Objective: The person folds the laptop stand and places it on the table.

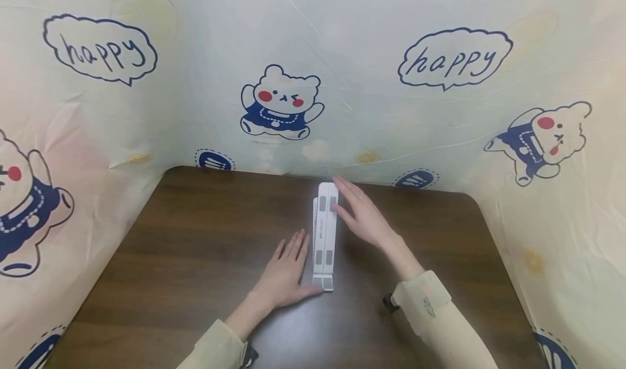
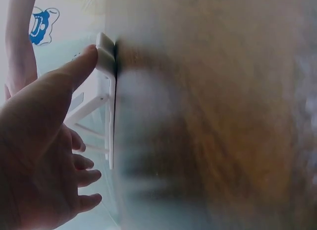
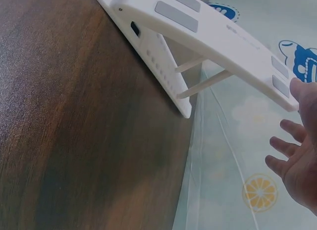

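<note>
A white foldable laptop stand (image 1: pixel 324 233) with grey pads stands on the brown table, its two arms side by side. In the right wrist view, its upper part (image 3: pixel 218 36) slopes up from the base, propped by thin struts (image 3: pixel 205 84). My left hand (image 1: pixel 283 276) lies along its left side with fingers extended, the thumb tip at the near lip. In the left wrist view, that thumb (image 2: pixel 74 69) overlaps the lip. At the raised far end, my right hand (image 1: pixel 364 214) has straight fingers along the right side, and its thumb touches the arm near a grey pad.
The wooden table (image 1: pixel 195 217) has rounded far corners. A pale printed cloth (image 1: pixel 362 113) with bears and "happy" bubbles hangs close behind the table and along both sides.
</note>
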`<state>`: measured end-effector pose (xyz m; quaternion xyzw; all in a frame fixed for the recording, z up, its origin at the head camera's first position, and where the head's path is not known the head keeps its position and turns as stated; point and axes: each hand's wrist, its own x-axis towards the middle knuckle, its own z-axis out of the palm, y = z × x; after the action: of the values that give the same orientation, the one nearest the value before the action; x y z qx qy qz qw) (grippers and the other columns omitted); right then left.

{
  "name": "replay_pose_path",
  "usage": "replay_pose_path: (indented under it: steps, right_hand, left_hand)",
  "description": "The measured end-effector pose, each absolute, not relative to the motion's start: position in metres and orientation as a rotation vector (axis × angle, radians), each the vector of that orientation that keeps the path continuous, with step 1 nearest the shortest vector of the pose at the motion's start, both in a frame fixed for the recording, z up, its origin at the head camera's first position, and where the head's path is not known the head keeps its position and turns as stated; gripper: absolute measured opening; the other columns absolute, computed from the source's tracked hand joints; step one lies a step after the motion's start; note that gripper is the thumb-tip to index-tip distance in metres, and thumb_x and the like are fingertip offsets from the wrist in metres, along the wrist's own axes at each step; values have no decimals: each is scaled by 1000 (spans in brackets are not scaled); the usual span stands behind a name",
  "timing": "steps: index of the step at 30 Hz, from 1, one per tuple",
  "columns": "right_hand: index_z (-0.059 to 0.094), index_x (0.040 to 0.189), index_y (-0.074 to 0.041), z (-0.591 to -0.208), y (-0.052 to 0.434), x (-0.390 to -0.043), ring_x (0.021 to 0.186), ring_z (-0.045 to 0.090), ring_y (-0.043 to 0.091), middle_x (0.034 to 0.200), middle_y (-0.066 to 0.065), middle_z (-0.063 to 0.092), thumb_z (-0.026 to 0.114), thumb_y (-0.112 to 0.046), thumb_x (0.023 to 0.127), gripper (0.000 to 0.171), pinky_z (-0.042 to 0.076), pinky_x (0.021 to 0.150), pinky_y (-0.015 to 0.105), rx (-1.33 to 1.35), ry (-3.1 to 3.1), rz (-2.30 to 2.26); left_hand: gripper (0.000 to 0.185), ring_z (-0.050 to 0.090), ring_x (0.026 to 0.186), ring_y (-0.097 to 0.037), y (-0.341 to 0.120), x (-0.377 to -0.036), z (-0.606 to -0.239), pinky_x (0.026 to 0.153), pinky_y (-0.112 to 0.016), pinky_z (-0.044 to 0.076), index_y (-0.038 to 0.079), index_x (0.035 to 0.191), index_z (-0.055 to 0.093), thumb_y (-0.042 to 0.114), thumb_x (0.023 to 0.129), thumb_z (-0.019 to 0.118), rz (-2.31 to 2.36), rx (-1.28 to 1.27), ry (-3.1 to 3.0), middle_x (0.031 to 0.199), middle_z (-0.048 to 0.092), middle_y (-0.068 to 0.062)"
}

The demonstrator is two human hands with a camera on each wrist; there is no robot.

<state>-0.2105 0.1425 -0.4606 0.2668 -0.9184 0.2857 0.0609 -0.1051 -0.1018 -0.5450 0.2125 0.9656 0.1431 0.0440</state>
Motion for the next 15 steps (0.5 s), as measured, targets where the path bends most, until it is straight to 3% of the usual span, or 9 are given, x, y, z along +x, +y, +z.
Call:
replay_pose_path:
  steps: [6,15]
  right_hand:
    - [39,172,-17,-460,147,-212,168,34,38,179,12,39,66,-29,111,68,29,138,59,795,-2806,854]
    - [46,168,-12,-455,154,-211,168,34,39,178,11,40,68,-26,110,64,27,139,58,816,-2779,864]
  left_hand:
    - [134,27,171,-39,-102,-107,-544,139,-61,24,3,175,21,87,84,73,450,620,2941,184,20,-21]
    - [140,27,170,-41,-109,-110,-541,139,-61,25,1,174,22,89,79,76,459,600,2929,183,19,-24]
